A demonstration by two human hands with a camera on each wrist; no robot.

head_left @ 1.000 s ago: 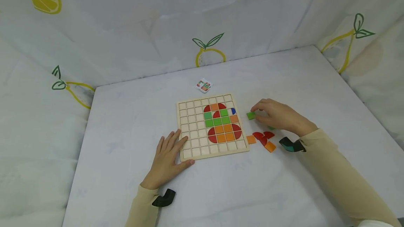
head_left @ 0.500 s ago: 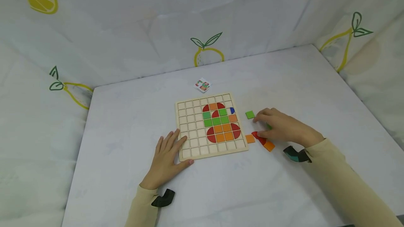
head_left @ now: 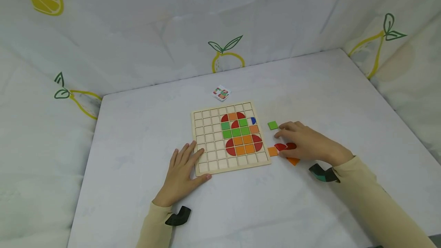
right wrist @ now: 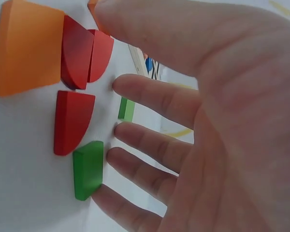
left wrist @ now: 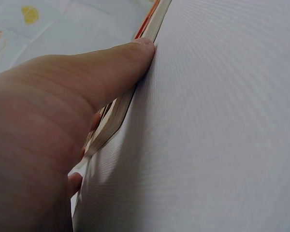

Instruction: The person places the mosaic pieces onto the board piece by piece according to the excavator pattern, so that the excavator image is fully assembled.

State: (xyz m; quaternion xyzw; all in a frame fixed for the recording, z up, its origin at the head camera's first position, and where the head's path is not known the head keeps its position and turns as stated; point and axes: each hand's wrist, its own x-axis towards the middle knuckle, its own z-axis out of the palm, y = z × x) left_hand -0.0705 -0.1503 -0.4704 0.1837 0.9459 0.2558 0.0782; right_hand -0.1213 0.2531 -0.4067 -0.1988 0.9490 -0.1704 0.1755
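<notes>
Looking through the head camera, I have a gridded board [head_left: 209, 136] flat on the table [head_left: 138, 133], a green square [head_left: 273, 125] just beyond its right edge and an orange square [head_left: 273, 151] close against that edge, touching or not I can't tell. The relation that counts, as I judge it, is at my right hand [head_left: 310, 142]: red quarter-round pieces [head_left: 280, 147] sit between its thumb and fingers, on the board side of the palm. It is far nearer to them than my left hand [head_left: 180, 181], and it reaches in from the right, back upward, fingers toward the board. My left hand lies spread at the board's near-left corner, fingertips over the left edge.

In the left wrist view, its thumb is stretched along the board's near side, unbent.

From the right wrist camera, I see thumb and fingers well apart with nothing gripped. A green block [right wrist: 88, 170] is by the little fingertip, touching or nearly so; a large orange piece [right wrist: 31, 48] lies farther off, past the reds.
</notes>
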